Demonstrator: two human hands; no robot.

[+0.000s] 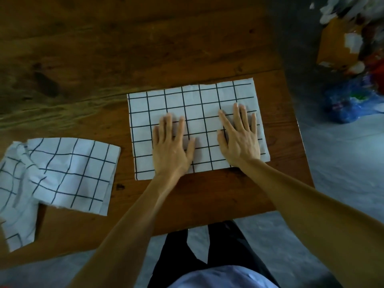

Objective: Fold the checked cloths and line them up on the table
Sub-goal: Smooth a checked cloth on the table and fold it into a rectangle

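Grainy wooden table [104,48] carries our flat rectangular checked cloth [187,100] near its right edge; our left hand [171,148] and right hand [241,138] press it, fingers straight. Rumpled cloths [62,173] lie at the left edge.

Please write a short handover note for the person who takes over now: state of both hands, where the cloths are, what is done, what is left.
Left hand and right hand: both flat, fingers straight, pressing the flat cloth near the table's right end.
Rumpled cloths: heaped at the left, partly over the near edge.
Done: one cloth laid smooth, perhaps already folded; I cannot tell.
Left: finish this fold, fold the heap, line all up.
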